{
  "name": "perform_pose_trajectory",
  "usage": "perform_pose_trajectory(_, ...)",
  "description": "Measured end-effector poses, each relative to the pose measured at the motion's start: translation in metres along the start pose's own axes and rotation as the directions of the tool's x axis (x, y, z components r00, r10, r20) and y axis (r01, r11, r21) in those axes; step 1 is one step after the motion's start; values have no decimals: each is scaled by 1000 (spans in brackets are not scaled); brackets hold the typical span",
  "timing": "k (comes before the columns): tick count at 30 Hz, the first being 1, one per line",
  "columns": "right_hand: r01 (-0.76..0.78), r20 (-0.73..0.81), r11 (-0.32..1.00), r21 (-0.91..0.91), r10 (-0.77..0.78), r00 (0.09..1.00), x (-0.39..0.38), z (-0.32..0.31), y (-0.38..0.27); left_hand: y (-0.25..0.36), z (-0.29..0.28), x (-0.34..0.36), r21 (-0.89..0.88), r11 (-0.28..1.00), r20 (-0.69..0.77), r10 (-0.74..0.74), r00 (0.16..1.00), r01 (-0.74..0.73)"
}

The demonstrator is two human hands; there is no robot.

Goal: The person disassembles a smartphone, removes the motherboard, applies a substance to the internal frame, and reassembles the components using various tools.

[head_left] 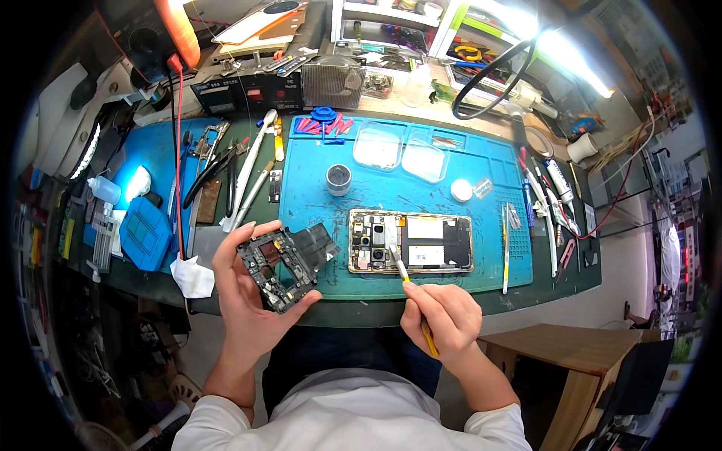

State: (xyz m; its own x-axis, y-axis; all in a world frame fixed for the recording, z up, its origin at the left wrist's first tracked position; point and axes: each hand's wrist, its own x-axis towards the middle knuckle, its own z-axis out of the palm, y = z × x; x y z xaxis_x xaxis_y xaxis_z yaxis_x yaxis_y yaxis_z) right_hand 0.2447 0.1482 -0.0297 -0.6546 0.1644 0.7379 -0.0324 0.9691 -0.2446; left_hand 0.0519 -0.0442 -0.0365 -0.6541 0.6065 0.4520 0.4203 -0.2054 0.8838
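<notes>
My left hand [252, 323] grips a black circuit board [274, 267] by its edges, a dark flexible sheet [317, 244] sticking out from its upper right. My right hand [444, 316] pinches a thin yellow-handled tool [425, 334], its pale tip resting on the opened phone [436, 240]. The phone lies crosswise on the blue mat [489, 278], showing camera modules at its left and battery to the right. Behind it stand a small grey jar [338, 179] and a round white container [460, 189].
Clear plastic trays [376, 143] and pink pieces [312, 126] sit at the mat's back. Tools [555, 218] lie right, more [244, 180] left, beside a blue case [144, 234] and white cloth [192, 278]. A cable loop [474, 113] hangs above. A wooden cabinet [556, 346] stands lower right.
</notes>
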Motion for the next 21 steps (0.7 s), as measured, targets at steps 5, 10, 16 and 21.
perform_pose_trajectory(5,-44,-7,997,59,44,999,3,-3,-1,-3,2,-2,17,1000,-37,-19,999,19)
perform_pose_trajectory(10,-268,-35,901,340,297,954,-1,-12,-8,1,-2,4,-53,998,14,-34,999,34)
perform_pose_trajectory(16,-306,90,690,656,331,939,15,-5,-21,7,-5,10,-235,962,58,-130,990,140)
perform_pose_trajectory(21,-259,66,737,624,280,958,24,5,-21,7,-6,11,-258,954,85,-138,987,156)
